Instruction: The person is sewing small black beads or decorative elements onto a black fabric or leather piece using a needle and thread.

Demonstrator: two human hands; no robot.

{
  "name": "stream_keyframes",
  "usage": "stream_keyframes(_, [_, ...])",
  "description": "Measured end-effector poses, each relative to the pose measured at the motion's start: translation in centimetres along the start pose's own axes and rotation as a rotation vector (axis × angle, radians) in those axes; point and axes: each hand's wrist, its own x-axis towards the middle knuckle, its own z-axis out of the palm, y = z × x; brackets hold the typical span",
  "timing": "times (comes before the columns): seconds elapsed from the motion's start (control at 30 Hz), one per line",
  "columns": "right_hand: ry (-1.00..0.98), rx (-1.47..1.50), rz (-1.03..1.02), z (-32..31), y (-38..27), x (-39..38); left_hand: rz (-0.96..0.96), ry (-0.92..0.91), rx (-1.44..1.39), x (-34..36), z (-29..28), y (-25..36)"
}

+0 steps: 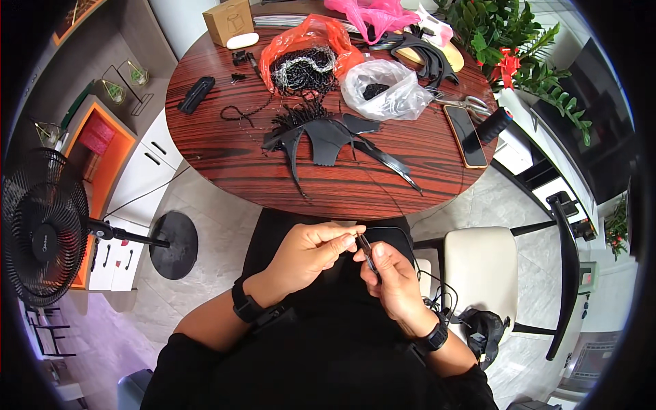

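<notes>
Over my lap, just off the table's near edge, my two hands meet. My left hand (316, 254) is closed in a pinch, thumb against fingers; what sits between the fingertips is too small to make out. In the fist of my right hand (391, 279) is a pair of small dark thread snips (367, 251), its narrow tips pointing up toward the left fingertips. On the table beyond lies a black cut piece with strips and beaded fringe (328, 140). A thin dark thread (379, 183) trails from it toward the near edge.
The round wooden table (232, 171) carries a red bag of black beads (304, 58), a clear bag (386, 89), a phone (466, 137), scissors (471, 104), a black thread spool (495, 124) and a cardboard box (229, 22). A fan (48, 229) stands left, a white chair (482, 273) right.
</notes>
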Motion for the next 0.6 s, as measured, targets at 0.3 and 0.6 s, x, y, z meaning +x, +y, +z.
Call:
stream_keyframes(0.3, [0.017,-0.033,-0.088,-0.16,0.52,-0.44,0.037,0.043,-0.131,0.19,0.60,-0.58])
stream_keyframes(0.6, [0.056,0.019,-0.079,0.34,0.32,-0.21,-0.029,-0.042,-0.191,0.22,0.90,-0.71])
